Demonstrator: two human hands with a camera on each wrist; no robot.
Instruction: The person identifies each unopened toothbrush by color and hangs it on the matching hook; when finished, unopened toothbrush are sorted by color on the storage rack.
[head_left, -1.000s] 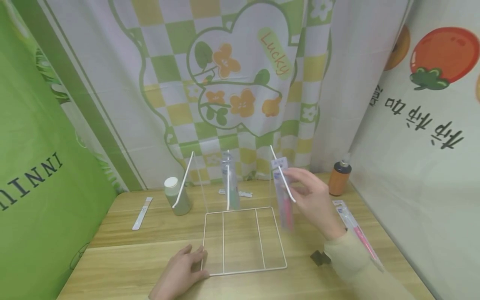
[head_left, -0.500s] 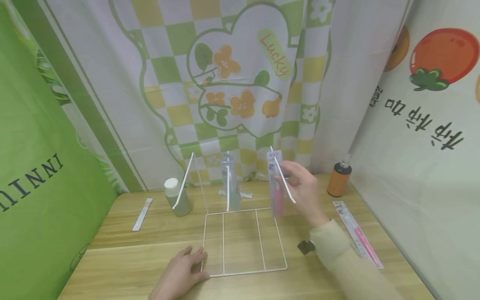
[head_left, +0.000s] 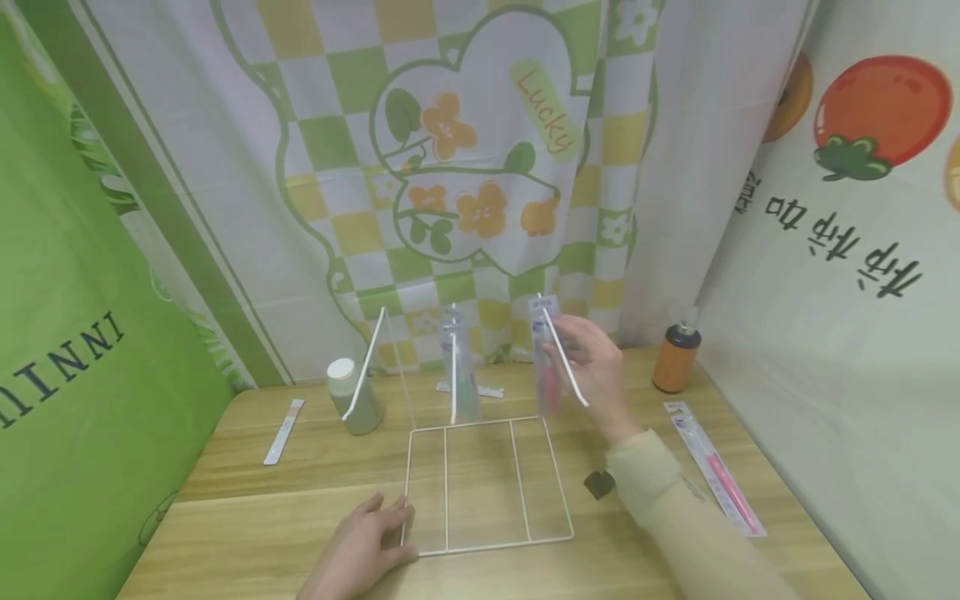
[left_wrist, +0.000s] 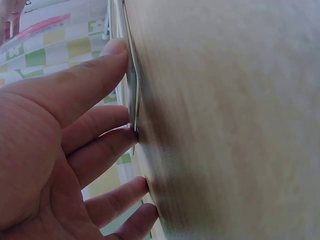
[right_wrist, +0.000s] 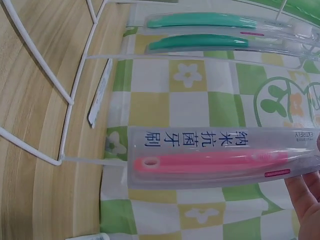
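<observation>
A white wire display rack stands on the wooden table, its bare base frame toward me and three prongs rising above. My left hand rests at the base's front left corner, thumb and fingertips against the wire. With my right hand I pinch a packaged pink toothbrush near its top; its card overlaps the right prong in the head view. On the middle prong hang two packaged green toothbrushes. The left prong carries nothing.
Another packaged pink toothbrush lies at the right. Behind it stands an orange pump bottle. A white-capped bottle is by the left prong, with a white strip left of it. A small black object sits near my sleeve.
My right hand has moved left and slightly back, bringing the pink toothbrush package from beside the right prong to behind its tip, near the prong's back end. My left hand has stayed put.
</observation>
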